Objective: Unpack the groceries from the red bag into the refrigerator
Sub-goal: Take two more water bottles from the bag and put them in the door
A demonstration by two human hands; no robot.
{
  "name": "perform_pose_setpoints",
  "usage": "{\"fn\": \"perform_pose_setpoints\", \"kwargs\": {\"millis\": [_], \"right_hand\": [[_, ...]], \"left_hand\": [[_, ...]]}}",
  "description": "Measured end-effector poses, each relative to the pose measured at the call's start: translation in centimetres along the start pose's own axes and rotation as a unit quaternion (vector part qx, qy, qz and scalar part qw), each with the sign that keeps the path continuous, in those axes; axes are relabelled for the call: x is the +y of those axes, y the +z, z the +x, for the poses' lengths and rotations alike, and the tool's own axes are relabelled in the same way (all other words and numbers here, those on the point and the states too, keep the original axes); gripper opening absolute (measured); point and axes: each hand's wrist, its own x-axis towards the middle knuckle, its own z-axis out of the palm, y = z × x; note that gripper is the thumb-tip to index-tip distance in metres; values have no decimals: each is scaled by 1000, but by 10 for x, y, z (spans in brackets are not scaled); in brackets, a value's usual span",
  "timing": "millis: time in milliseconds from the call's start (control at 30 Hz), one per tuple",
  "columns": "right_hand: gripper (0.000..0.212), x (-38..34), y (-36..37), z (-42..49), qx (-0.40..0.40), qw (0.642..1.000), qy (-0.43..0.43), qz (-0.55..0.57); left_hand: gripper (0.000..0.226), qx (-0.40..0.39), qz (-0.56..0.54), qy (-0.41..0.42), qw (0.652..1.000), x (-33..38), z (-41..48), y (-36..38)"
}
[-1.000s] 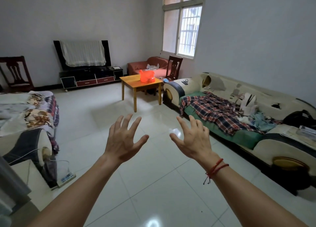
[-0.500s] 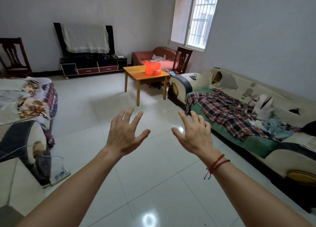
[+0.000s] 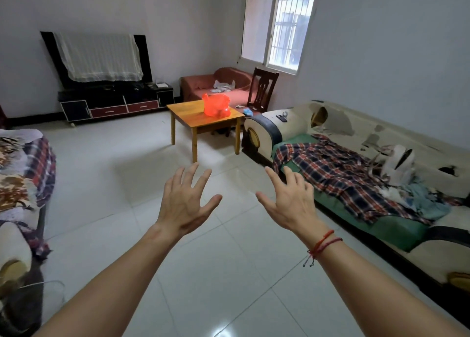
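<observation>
Facing red bag [image 3: 216, 106] on far table [image 3: 189, 115]; left hand [image 3: 184, 205], right hand [image 3: 290, 205] splayed, empty; limp plastic, probably best gripped by handles.

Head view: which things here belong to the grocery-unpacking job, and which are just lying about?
Job: red bag, sitting on the wooden table; left hand and right hand, both open and empty, raised over the floor. No refrigerator in view.

Lying about: plaid cloth on the sofa; dark chair; TV stand.
</observation>
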Motion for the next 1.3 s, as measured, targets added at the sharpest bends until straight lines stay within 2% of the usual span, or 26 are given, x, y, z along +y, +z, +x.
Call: {"fn": "perform_pose_setpoints", "kwargs": {"millis": [400, 767, 1133, 1300], "right_hand": [[73, 37, 76, 214, -5, 1000, -5, 28], [72, 70, 126, 432, -32, 999, -36, 21], [71, 60, 203, 607, -51, 997, -51, 25], [71, 40, 232, 715, -55, 997, -47, 14]], "left_hand": [[74, -8, 4, 4, 1000, -38, 199, 99], [74, -15, 13, -26, 999, -79, 398, 178], [75, -42, 11, -38, 998, -150, 549, 268], [77, -44, 9, -39, 998, -200, 640, 307]]}}
